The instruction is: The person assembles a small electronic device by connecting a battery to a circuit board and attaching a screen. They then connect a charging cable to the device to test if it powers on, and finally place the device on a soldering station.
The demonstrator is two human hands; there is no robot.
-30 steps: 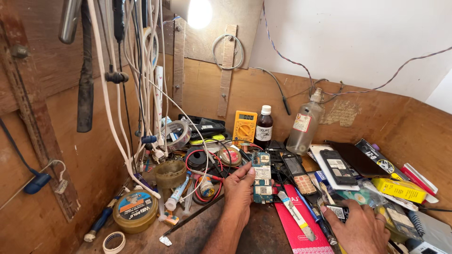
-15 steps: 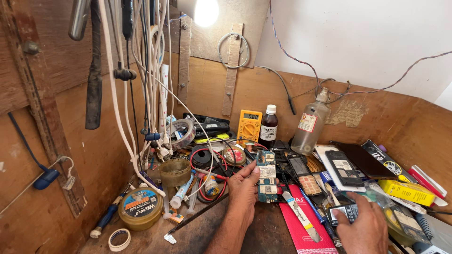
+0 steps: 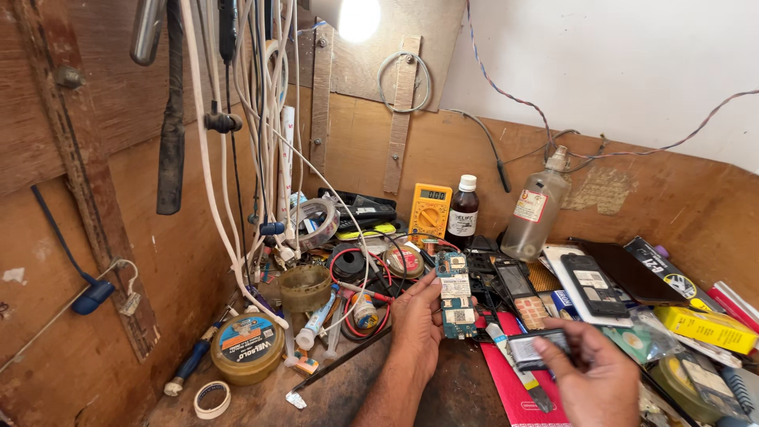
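My left hand [image 3: 417, 328] holds a long blue-green phone circuit board [image 3: 456, 294] upright by its left edge, just above the cluttered wooden bench. Low at the right, my right hand [image 3: 594, 375] grips a small flat dark slab with a pale label, like a phone battery [image 3: 538, 346], pinched between thumb and fingers. The two hands are a short way apart, with a red mat [image 3: 515, 385] under and between them.
A yellow multimeter [image 3: 430, 212], a dark brown bottle [image 3: 462, 211] and a clear plastic bottle [image 3: 537, 208] stand at the back. Phones and parts [image 3: 594, 286] lie at the right. Cables [image 3: 254, 134] hang at the left, over a round tin [image 3: 247, 347] and tape rolls [image 3: 212, 398].
The view has shifted and my right hand has risen into sight, now showing the dark battery-like slab. My left hand keeps the board in much the same place.
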